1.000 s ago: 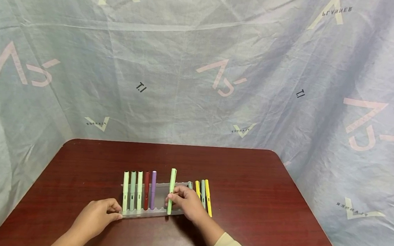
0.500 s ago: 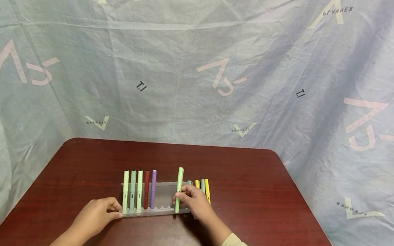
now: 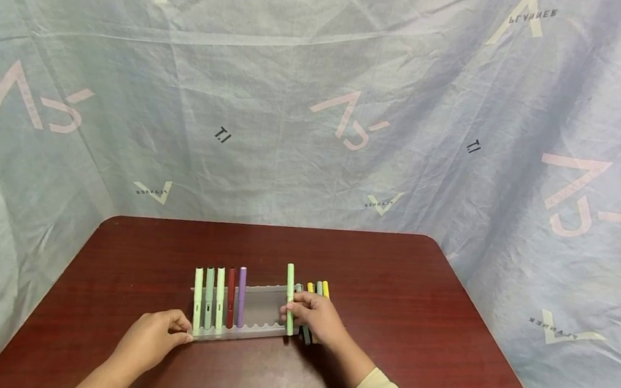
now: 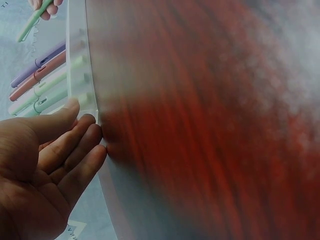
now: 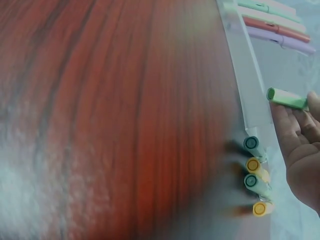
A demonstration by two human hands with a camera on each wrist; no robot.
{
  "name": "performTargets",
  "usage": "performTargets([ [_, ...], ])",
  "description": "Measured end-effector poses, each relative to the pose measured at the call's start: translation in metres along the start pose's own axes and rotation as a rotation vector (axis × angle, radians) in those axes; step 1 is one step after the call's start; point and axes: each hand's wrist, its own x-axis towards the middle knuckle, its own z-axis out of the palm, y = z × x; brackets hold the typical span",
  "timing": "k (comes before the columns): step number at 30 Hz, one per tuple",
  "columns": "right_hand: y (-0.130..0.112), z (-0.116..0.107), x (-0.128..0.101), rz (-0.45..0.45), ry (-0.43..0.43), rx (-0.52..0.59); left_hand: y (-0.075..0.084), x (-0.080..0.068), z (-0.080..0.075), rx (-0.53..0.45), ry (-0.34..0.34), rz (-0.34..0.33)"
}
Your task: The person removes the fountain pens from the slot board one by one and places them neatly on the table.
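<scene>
The right hand [image 3: 318, 315] pinches a light green pen [image 3: 289, 298] between thumb and fingertips near the middle of its barrel. The pen stands upright, and its lower end sits at the right end of the clear rack [image 3: 258, 313], close to the rack's front rail. In the right wrist view, the pen's end [image 5: 286, 98] juts out past the fingers. Four loose pens [image 5: 255, 176] lie on the table [image 3: 391, 287], just beside the rack, under that hand. The left hand [image 3: 151, 337] rests at the rack's left front corner, its relaxed fingers [image 4: 75, 150] touching the edge. Five pens [image 3: 218, 300] stand in the rack's left slots.
</scene>
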Motion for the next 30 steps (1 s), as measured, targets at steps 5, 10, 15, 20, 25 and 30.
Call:
performTargets([
  [5, 0.0, -0.007, -0.003, -0.009, 0.015, 0.003, 0.0, 0.0, 0.0, -0.003, 0.008, 0.008],
  [10, 0.001, -0.014, -0.005, -0.009, 0.032, -0.024, 0.0, 0.0, 0.001, -0.009, 0.015, 0.002],
  [15, 0.001, -0.025, -0.007, -0.011, 0.069, -0.059, -0.001, 0.001, 0.001, -0.001, 0.005, 0.004],
  [20, 0.0, -0.039, -0.011, 0.015, 0.13, -0.097, -0.002, 0.001, 0.002, -0.004, 0.0, 0.003],
  [25, 0.003, -0.055, -0.012, 0.052, 0.191, -0.106, -0.003, 0.001, 0.002, -0.005, 0.0, 0.002],
  [30, 0.008, -0.069, -0.014, 0.092, 0.258, -0.122, -0.003, 0.001, 0.002, -0.007, 0.005, 0.009],
])
